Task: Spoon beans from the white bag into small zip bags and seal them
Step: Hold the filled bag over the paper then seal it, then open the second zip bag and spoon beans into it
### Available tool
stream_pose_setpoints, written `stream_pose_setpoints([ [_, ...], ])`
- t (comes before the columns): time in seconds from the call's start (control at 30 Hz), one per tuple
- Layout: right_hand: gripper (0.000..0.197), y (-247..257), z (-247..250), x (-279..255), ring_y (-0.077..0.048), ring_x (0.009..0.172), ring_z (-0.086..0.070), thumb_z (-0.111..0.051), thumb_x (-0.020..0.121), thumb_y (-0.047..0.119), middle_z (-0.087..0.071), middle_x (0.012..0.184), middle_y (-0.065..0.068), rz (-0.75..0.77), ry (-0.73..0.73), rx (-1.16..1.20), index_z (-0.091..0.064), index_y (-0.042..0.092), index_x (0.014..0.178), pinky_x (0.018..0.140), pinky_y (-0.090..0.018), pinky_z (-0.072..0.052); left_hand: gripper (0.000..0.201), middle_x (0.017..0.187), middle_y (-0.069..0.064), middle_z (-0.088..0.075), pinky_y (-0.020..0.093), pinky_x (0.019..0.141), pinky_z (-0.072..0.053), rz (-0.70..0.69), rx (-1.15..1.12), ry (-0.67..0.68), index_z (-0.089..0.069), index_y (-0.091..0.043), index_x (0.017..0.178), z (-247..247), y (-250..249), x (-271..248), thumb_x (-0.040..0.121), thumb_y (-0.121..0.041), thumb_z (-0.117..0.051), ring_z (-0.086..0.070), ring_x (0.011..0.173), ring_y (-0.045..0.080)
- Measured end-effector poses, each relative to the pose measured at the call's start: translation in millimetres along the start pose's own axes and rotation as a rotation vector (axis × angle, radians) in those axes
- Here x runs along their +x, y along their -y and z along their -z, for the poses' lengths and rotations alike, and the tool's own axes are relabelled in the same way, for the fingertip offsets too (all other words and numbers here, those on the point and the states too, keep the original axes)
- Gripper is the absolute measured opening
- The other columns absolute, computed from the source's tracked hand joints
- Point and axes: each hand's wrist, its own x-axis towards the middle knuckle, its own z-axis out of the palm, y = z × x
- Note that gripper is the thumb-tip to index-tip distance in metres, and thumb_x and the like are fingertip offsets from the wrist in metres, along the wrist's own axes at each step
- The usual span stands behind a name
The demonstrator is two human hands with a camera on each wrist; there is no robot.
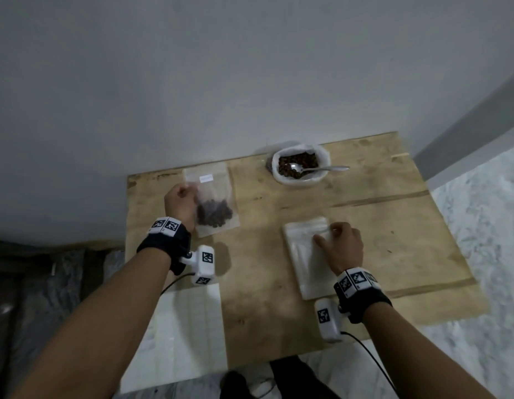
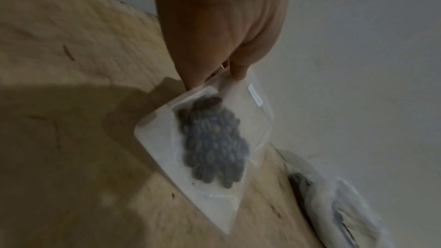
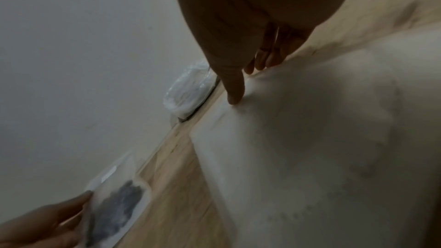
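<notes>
Left hand: your left hand (image 1: 179, 203) pinches the left edge of the filled zip bag (image 1: 214, 203), fingers curled round it, near the board's (image 1: 394, 226) far left corner.
Filled bag: lies on the board, dark beans (image 2: 212, 142) bunched in its lower half.
Right hand: your right hand (image 1: 340, 246) rests on the stack of empty zip bags (image 1: 306, 263), thumb pressing down, fingers curled at its top edge; whether it grips a bag, you cannot tell.
White bag: stands open at the far edge (image 1: 300, 165), a spoon (image 1: 319, 168) resting in its beans.
</notes>
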Motion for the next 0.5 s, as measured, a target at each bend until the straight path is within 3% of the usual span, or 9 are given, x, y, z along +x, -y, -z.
stream_pose_setpoints([
  [0.1,0.049,-8,0,6,-0.031,0.103,-0.059,-0.08,0.078,0.033,-0.06,0.114,-0.012,0.003,0.03,0.025,-0.058,0.011,0.117,0.082,-0.029,-0.039,0.013,0.072,-0.001,-0.061,0.018,0.057,-0.045,-0.015,0.079,-0.021,-0.068,-0.011,0.089,-1,-1,6,0.095,-0.005,-0.057,-0.051,0.061,0.012],
  [0.17,0.047,-13,0,10,-0.028,0.099,-0.061,-0.081,0.078,0.032,-0.064,0.109,-0.011,0.004,0.038,0.041,-0.06,0.012,0.115,0.08,-0.027,-0.04,0.014,0.076,0.003,-0.063,0.021,0.06,-0.044,-0.01,0.114,-0.013,-0.068,-0.008,0.093,0,2,12,0.094,-0.002,-0.056,-0.052,0.063,0.013],
  [0.3,0.034,-15,1,12,-0.022,0.088,-0.06,-0.082,0.078,0.028,-0.065,0.098,-0.006,0.012,0.026,0.105,-0.059,0.017,0.101,0.075,-0.028,-0.042,0.02,0.092,0.009,-0.067,0.025,0.07,-0.043,-0.005,0.225,-0.023,-0.07,-0.011,0.092,-1,6,22,0.091,0.002,-0.054,-0.057,0.083,0.02],
  [0.5,0.023,-16,8,11,-0.019,0.076,-0.059,-0.078,0.081,0.023,-0.065,0.083,-0.002,0.076,0.014,0.168,-0.058,0.014,0.089,0.065,-0.023,-0.038,0.037,0.128,0.01,-0.065,0.022,0.089,-0.043,0.076,0.425,-0.063,-0.066,-0.005,0.126,5,-2,18,0.089,-0.006,-0.06,-0.061,0.114,0.029],
])
